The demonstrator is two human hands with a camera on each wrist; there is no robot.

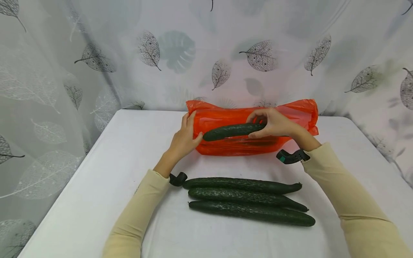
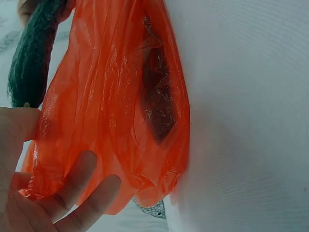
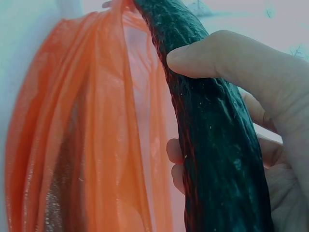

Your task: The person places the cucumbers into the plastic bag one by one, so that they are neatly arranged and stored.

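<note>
A dark green cucumber (image 1: 233, 131) is held up across the front of a red-orange plastic bag (image 1: 219, 147), tilted slightly with its left end lower. My right hand (image 1: 271, 123) grips it near its right end, the thumb (image 3: 193, 60) on one side and fingertips showing on the other. At the bag's left end, my left hand (image 1: 185, 138) holds the plastic edge, its thumb close to the cucumber's left tip. A dark elongated shape (image 2: 158, 92) shows through the plastic inside the bag. Whether the left thumb touches the cucumber, I cannot tell.
Three more cucumbers (image 1: 245, 196) lie side by side on the white table (image 1: 96, 172), nearer to me than the bag. A leaf-patterned curtain (image 1: 206, 53) hangs behind the table and along its sides. Each wrist wears a black camera strap (image 1: 292, 156).
</note>
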